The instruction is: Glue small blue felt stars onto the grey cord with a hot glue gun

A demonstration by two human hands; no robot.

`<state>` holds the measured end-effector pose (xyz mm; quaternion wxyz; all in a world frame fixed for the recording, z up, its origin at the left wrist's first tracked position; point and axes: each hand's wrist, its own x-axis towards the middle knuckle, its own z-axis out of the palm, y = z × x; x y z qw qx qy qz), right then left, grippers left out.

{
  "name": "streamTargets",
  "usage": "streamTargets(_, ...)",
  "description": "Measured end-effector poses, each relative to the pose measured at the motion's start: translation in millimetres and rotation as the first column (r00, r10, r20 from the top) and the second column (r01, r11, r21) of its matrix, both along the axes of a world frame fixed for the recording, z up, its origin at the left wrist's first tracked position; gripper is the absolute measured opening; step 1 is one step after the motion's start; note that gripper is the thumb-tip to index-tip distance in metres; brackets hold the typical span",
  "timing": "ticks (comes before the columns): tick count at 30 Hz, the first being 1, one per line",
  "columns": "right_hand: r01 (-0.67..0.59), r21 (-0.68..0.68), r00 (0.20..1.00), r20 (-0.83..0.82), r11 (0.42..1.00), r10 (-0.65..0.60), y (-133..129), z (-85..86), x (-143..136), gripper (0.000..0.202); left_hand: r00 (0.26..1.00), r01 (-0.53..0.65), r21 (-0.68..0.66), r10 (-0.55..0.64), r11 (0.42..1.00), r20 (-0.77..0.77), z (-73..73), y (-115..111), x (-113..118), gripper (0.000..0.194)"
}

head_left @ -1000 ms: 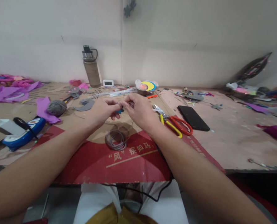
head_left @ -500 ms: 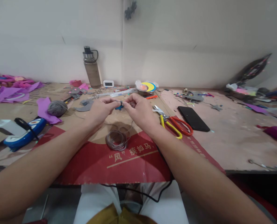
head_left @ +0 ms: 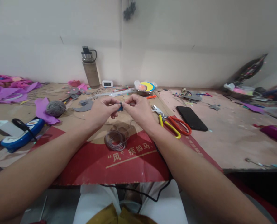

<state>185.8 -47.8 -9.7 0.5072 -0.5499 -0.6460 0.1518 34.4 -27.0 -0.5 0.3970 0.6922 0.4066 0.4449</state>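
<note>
My left hand (head_left: 105, 109) and my right hand (head_left: 137, 109) meet above the table, thumbs and fingertips pinched close together. Between them is a small blue piece (head_left: 120, 108) with a bit of grey on top; its kind is too small to make out and the fingers cover most of it. Below the hands a loose coil of grey cord (head_left: 115, 140) lies on the red and brown cardboard (head_left: 138, 168). One strand rises from the coil toward my right hand. Right of that hand lie scissors with red handles (head_left: 179, 125) and a yellow-handled tool (head_left: 169, 127).
A black phone (head_left: 192, 118) lies at right. On the left are a grey yarn ball (head_left: 55, 108), purple felt (head_left: 41, 109) and a blue-based holder (head_left: 23, 135). A bottle (head_left: 91, 73), small clock (head_left: 107, 83) and bowl (head_left: 145, 92) stand along the wall.
Less of the blue piece shows now, as the fingertips have closed in around it. More of my left hand's lower fingers shows. The whole view has shifted slightly.
</note>
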Motion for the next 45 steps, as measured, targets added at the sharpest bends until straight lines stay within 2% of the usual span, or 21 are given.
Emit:
streamTargets(7, 0.035, 0.044, 0.996, 0.077, 0.998, -0.039, -1.6, -0.1, -0.4, 0.01, 0.987, 0.012, 0.014, -0.01, 1.0, -0.16, 4.0, 0.0, -3.1, 0.016)
streamTargets(10, 0.033, 0.048, 0.993, 0.108, 0.998, -0.038, -3.1, 1.4, 0.0, 0.01, 0.978, 0.084, 0.008, -0.081, 0.996, -0.194, 7.8, 0.0, -5.0, 0.016)
streamTargets(14, 0.04, 0.041, 0.985, 0.169, 0.998, -0.046, -5.1, 3.5, 0.8, 0.011, 0.972, 0.163, -0.044, -0.168, 0.986, -0.163, 7.9, 2.5, -7.9, 0.021)
streamTargets(16, 0.028, 0.039, 0.98, 0.196, 0.999, -0.035, -5.4, 3.4, 1.3, 0.011, 0.972, 0.134, -0.038, -0.138, 0.99, -0.191, 5.3, 6.2, -9.7, 0.023)
streamTargets(20, -0.055, 0.031, 0.975, 0.218, 0.998, 0.047, -3.9, 1.6, 2.4, 0.008, 0.969, 0.049, 0.062, -0.032, 0.997, -0.244, -0.2, 14.3, -13.0, 0.016)
streamTargets(25, -0.134, 0.041, 0.974, 0.192, 0.99, 0.124, -3.3, 1.2, 2.4, 0.006, 0.985, 0.103, -0.009, -0.103, 0.995, -0.136, -1.1, 13.1, -11.2, 0.008)
streamTargets(29, -0.136, 0.082, 0.979, 0.161, 0.987, 0.121, -3.7, 0.9, 0.9, 0.001, 0.995, 0.095, -0.066, -0.097, 0.993, -0.032, 1.7, 7.3, -7.0, 0.007)
streamTargets(37, -0.079, 0.109, 0.983, 0.173, 0.991, 0.06, -4.4, -1.2, -2.1, 0.006, 0.997, 0.082, -0.117, -0.082, 0.99, 0.001, 3.0, 5.3, -4.8, 0.012)
streamTargets(43, -0.084, 0.152, 0.977, 0.208, 0.985, 0.051, -7.6, -0.7, -3.7, 0.005, 0.994, -0.062, -0.032, 0.059, 0.998, -0.094, 7.1, 1.8, -4.4, 0.004)
streamTargets(45, -0.094, 0.158, 0.977, 0.206, 0.983, 0.061, -8.1, -0.8, -4.8, 0.005, 0.992, -0.078, -0.018, 0.076, 0.997, -0.101, 6.8, 2.3, -4.9, 0.004)
